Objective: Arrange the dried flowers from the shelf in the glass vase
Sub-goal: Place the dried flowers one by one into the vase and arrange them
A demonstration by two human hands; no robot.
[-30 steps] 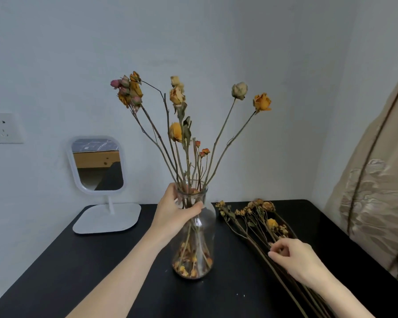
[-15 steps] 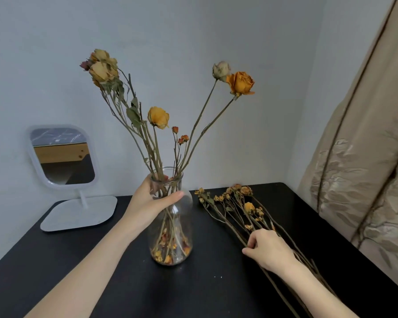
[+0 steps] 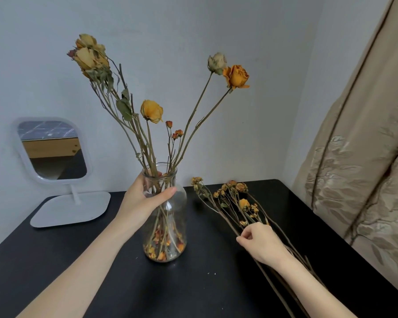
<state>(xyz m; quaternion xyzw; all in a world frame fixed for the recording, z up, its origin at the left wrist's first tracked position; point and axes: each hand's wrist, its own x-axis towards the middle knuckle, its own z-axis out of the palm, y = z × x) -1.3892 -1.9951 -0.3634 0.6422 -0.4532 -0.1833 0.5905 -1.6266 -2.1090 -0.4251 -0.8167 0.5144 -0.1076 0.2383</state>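
The glass vase (image 3: pixel 170 228) stands upright near the middle of the black table (image 3: pixel 205 294), with fallen petals and bits gathered in its bottom. Several dried flowers (image 3: pixel 151 111) already stand in it, their long stems fanning out: a pale yellow cluster leans far left, and an orange rose (image 3: pixel 236 75) and a faded bud beside it lean right. The left hand (image 3: pixel 140 203) grips the vase at its neck, thumb laid across the near side and fingers wrapped round the far side, seen through the glass. Just right of the vase a loose bunch (image 3: pixel 240 187) of dried flowers lies flat on the table, heads toward the far wall, stems running near and right. The right hand (image 3: pixel 260 243) rests on these stems with fingers curled, thumb and forefinger pinching at what looks like one stem, though which one is unclear. A white standing mirror (image 3: pixel 52 150) sits at far left, and a beige patterned curtain (image 3: pixel 365 180) hangs at the right.
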